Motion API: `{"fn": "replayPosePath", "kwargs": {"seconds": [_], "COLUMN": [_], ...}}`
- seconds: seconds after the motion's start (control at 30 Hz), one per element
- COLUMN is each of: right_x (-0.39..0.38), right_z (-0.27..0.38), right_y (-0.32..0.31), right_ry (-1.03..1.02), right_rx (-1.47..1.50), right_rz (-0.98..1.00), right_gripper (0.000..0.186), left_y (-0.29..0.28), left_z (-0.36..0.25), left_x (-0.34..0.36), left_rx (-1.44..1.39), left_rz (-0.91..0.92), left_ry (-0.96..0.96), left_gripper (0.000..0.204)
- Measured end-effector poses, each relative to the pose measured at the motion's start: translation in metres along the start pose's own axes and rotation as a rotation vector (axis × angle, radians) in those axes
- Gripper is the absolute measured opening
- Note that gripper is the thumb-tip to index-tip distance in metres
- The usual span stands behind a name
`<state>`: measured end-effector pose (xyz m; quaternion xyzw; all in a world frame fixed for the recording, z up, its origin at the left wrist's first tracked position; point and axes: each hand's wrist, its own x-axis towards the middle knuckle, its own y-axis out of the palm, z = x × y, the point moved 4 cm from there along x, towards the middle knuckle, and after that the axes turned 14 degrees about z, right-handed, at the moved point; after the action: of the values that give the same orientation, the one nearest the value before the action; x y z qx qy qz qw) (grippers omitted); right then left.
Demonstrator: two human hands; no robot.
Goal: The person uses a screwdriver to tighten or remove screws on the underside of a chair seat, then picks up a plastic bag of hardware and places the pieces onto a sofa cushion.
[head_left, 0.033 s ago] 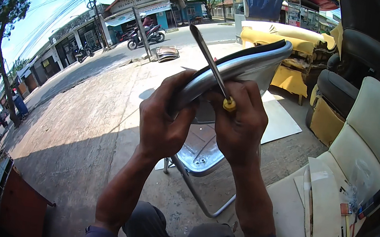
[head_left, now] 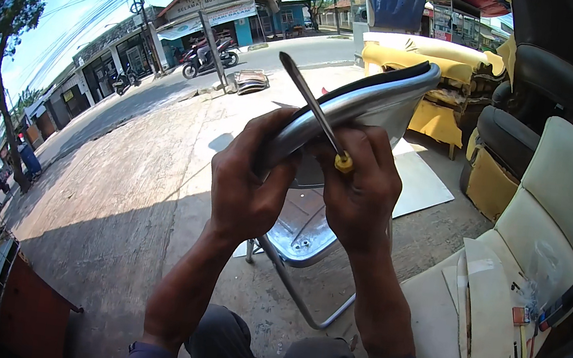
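Note:
In front of me stands a chair with a shiny metal frame. Its curved backrest [head_left: 384,94], dark along the upper edge, runs between my hands. My left hand [head_left: 249,174] is closed around the left end of it. A screwdriver [head_left: 311,99] with a yellow handle end lies in my right hand [head_left: 361,192]. Its long shaft crosses in front of the backrest and points up and left. My right fingers are closed, pressing at the backrest's underside, though their tips are hidden. Below show the bare metal seat pan [head_left: 304,233] and a tubular leg [head_left: 291,284].
To my right, a cream cushioned seat [head_left: 423,298] carries cut board pieces [head_left: 489,307], a plastic bag and small tools. Behind it are dark seats [head_left: 512,140] and stacked yellow foam [head_left: 445,69]. A red-brown metal object [head_left: 34,312] stands lower left. Beyond the concrete runs a road.
The screwdriver's tip has tilted slightly left and down. Across the way, the motorcycle with its rider has moved left along the road. My grip on the backrest looks the same.

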<state>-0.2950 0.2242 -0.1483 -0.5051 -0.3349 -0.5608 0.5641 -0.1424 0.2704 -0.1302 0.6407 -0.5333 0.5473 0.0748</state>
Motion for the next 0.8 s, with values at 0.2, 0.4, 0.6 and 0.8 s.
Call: {"fn": "replayPosePath", "kwargs": {"seconds": [0.2,0.4,0.6,0.8], "right_x": [-0.010,-0.009,0.000,0.000], "right_z": [-0.005,-0.005,-0.003,-0.013], "right_y": [0.005,0.001,-0.003,-0.001], "right_ry": [-0.017,-0.077,-0.101,-0.130], "right_rx": [-0.041,-0.080,-0.073,-0.079], "right_rz": [0.005,0.019,0.119,0.119], "right_gripper": [0.042,0.042,0.036,0.037], "left_y": [0.002,0.008,0.008,0.008], "left_z": [-0.002,0.005,-0.002,-0.005], "left_x": [0.001,-0.003,-0.003,0.006], "left_rx": [-0.005,0.012,0.082,0.049], "left_rz": [0.005,-0.040,-0.037,0.040], "left_ry": [-0.038,0.012,0.029,0.073], "left_gripper": [0.046,0.047,0.046,0.047]}}
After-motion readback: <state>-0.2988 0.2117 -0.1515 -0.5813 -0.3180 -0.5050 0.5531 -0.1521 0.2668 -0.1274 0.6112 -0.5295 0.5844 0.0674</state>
